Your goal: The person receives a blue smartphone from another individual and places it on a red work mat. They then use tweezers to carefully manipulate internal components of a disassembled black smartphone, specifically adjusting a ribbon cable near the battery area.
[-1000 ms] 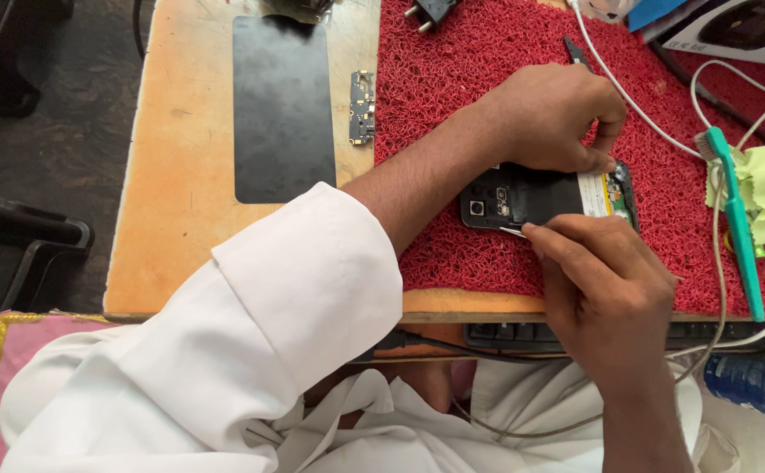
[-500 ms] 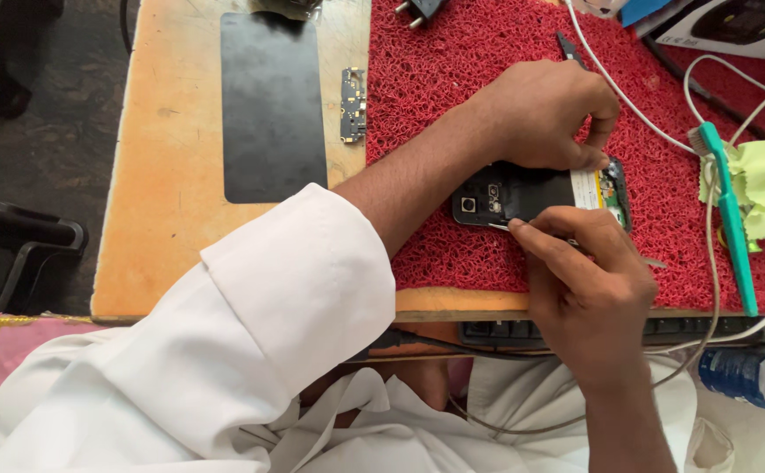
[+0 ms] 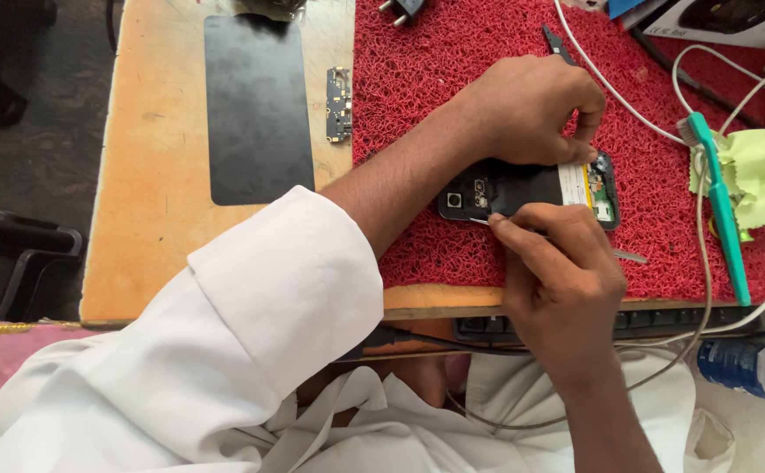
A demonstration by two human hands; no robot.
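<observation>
A black rectangular panel (image 3: 258,107) lies flat on the bare wood toward the desk's (image 3: 141,228) left side. Just right of it, a small circuit board (image 3: 339,104) sits beside the red mat's (image 3: 452,70) left edge. Near the desk's right edge lie a teal brush (image 3: 719,210), a yellow-green cloth (image 3: 761,171) and white cables (image 3: 627,101). A plastic bottle (image 3: 750,368) lies below the desk's front right corner.

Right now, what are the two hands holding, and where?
The left hand grips the opened phone by its top edge. The right hand pinches a thin metal tool near its front tip.
</observation>
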